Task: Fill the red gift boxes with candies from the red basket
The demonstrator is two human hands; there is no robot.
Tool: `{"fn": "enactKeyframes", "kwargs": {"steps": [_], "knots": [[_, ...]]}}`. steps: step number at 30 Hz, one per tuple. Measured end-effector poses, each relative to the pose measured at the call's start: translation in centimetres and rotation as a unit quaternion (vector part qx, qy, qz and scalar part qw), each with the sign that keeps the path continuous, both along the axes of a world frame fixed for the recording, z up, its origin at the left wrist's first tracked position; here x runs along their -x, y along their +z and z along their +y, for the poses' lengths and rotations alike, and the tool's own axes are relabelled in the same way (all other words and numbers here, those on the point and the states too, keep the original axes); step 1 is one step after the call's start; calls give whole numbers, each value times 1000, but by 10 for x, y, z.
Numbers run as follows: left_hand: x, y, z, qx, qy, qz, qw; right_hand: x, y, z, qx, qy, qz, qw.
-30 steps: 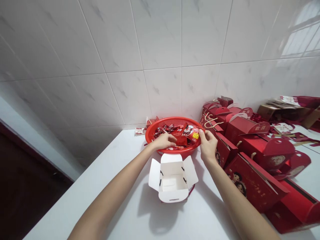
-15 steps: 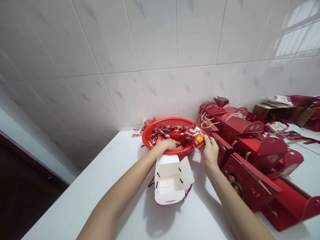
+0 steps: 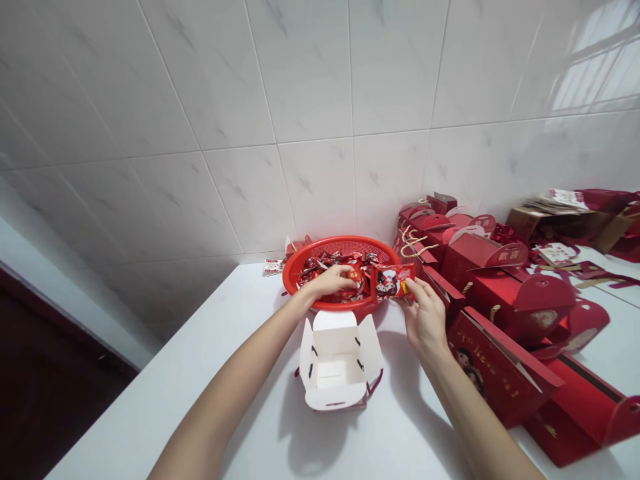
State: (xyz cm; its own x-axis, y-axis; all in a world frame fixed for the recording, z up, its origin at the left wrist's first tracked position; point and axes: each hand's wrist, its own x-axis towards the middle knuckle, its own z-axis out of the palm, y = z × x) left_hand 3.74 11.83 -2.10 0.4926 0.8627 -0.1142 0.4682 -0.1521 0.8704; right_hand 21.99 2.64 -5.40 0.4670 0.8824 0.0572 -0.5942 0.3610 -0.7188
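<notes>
A red plastic basket [image 3: 291, 270] holds a heap of small red-wrapped sweets [image 3: 325, 261]. Over its front part, my left hand [image 3: 336, 280] is closed on a small red packet [image 3: 356, 276], partly hidden by the fingers. At the basket's right rim, my right hand [image 3: 425, 310] pinches a larger red snack packet [image 3: 393, 281] with cartoon figures and yellow lettering. Just in front of the basket stands an open gift box [image 3: 336, 363], white inside, its flaps spread and dark cord loops showing in its walls. No contents show in it.
Several red gift boxes [image 3: 505, 280] with handle flaps crowd the right side, the nearest [image 3: 500, 367] close to my right forearm. Behind them lie a cardboard box [image 3: 545, 223] and ribbons. A tiled wall [image 3: 315, 180] backs the white table [image 3: 200, 373].
My left hand has risen out of the heap with a small red packet. The snack packet in my right hand has turned more level. The gift box's left flap now stands further out.
</notes>
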Motion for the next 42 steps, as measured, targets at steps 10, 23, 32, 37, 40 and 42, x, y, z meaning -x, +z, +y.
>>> {"fn": "enactKeyframes", "kwargs": {"steps": [10, 23, 32, 37, 40, 42], "knots": [[15, 5, -2, 33, 117, -205, 971, -2, -1, -1, -23, 38, -16, 999], [13, -4, 3, -3, 150, -227, 962, -1, -6, -3, -6, 57, -41, 998], [12, -2, 1, -15, 170, -230, 958, 1, -3, -4, 24, 51, -33, 998], [10, 2, -4, -10, 178, -229, 957, 2, -3, -5, 35, 61, -36, 997], [8, 3, -6, 4, 185, -221, 958, 3, -4, -4, 36, 67, -38, 996], [8, 3, -6, 15, 190, -214, 958, 3, -4, -4, 30, 69, -40, 996]]}}
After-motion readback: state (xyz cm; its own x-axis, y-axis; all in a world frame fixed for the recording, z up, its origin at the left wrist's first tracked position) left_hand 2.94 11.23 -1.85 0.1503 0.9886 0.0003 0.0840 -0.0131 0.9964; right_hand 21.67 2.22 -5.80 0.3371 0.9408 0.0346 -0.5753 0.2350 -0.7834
